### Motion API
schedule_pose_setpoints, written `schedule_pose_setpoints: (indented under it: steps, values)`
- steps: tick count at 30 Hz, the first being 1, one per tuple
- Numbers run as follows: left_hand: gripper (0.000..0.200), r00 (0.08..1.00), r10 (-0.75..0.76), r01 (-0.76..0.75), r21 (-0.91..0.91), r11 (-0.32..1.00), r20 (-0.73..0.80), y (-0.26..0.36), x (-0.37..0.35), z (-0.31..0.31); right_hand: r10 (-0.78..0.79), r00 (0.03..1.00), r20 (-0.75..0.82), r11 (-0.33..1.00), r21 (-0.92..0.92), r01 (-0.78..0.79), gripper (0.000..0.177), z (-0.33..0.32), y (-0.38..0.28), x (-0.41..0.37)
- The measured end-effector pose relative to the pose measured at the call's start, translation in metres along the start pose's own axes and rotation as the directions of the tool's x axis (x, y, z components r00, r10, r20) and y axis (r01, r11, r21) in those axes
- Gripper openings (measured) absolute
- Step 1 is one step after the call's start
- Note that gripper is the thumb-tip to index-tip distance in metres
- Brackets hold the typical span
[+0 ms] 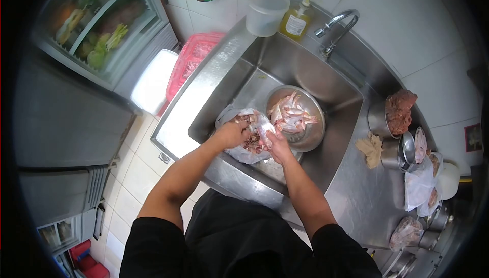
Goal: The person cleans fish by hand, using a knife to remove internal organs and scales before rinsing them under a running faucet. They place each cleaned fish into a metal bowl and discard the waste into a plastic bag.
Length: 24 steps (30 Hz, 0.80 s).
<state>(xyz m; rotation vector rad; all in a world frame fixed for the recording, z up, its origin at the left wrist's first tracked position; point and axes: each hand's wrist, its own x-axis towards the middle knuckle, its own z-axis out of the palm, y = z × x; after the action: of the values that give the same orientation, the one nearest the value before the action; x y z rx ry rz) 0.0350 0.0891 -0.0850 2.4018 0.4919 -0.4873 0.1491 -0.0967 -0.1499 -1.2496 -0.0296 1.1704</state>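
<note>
My right hand is closed around a pale, silvery fish, held over a clear plastic bag. Inside the bag lie reddish-brown fish scraps. My left hand is at the bag's opening, its fingers curled toward the scraps and the fish; what they grip, if anything, is hidden. Just beyond my right hand, a round metal bowl holds several pale pink fish. Both bag and bowl are in the stainless steel sink.
A chrome faucet, a soap bottle and a translucent tub stand along the sink's back edge. At right, ground meat tops a metal pot, near plastic bags. A glass-door fridge is at left.
</note>
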Motion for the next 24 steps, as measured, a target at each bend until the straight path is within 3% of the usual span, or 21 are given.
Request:
schedule_pose_setpoints:
  steps: [1, 4, 5, 8, 11, 14, 17, 20, 23, 24]
  values:
    - [0.043, 0.998, 0.052, -0.055, 0.080, 0.995, 0.042, 0.004, -0.006, -0.002, -0.010, 1.000, -0.016, 1.000, -0.002, 0.010, 0.030, 0.001, 0.000, -0.001]
    - [0.042, 0.995, -0.074, 0.065, -0.126, 0.990, -0.069, -0.002, 0.000, -0.009, 0.010, 0.999, -0.031, 1.000, 0.010, -0.010, 0.031, 0.007, -0.003, -0.007]
    - [0.043, 0.989, -0.141, 0.135, -0.118, 0.984, -0.045, -0.003, -0.001, -0.011, 0.022, 0.999, -0.033, 1.000, 0.017, -0.021, 0.031, 0.009, -0.006, -0.008]
    - [0.043, 0.997, 0.049, -0.054, 0.101, 0.993, 0.054, 0.000, -0.006, 0.009, 0.024, 0.999, -0.032, 0.999, 0.046, -0.022, 0.033, 0.000, 0.004, 0.003]
    - [0.042, 0.994, -0.045, 0.032, -0.121, 0.992, -0.104, -0.013, 0.001, 0.009, 0.078, 0.995, -0.054, 0.993, 0.098, -0.073, 0.035, 0.005, 0.000, -0.001]
    - [0.043, 0.992, -0.119, 0.111, -0.134, 0.985, -0.053, 0.000, -0.011, -0.013, 0.052, 0.995, -0.082, 0.990, 0.131, -0.041, 0.036, 0.011, -0.001, -0.005]
    - [0.045, 0.997, 0.034, -0.025, 0.139, 0.990, -0.066, 0.006, -0.016, 0.001, -0.003, 0.999, -0.038, 0.995, 0.099, 0.007, 0.035, 0.016, -0.001, -0.007]
    - [0.045, 0.995, -0.081, 0.082, 0.010, 0.997, -0.065, 0.008, -0.012, -0.006, 0.049, 0.999, 0.023, 0.996, 0.071, -0.050, 0.033, 0.003, 0.017, 0.005]
    - [0.043, 0.990, -0.101, 0.100, -0.018, 0.995, -0.095, 0.012, -0.013, -0.008, 0.025, 0.999, -0.020, 0.995, 0.102, -0.023, 0.031, 0.007, 0.023, 0.002]
    - [0.044, 0.988, -0.032, 0.036, 0.024, 0.999, -0.149, 0.007, -0.012, -0.002, 0.016, 1.000, 0.004, 0.994, 0.104, -0.016, 0.031, 0.008, 0.022, 0.002]
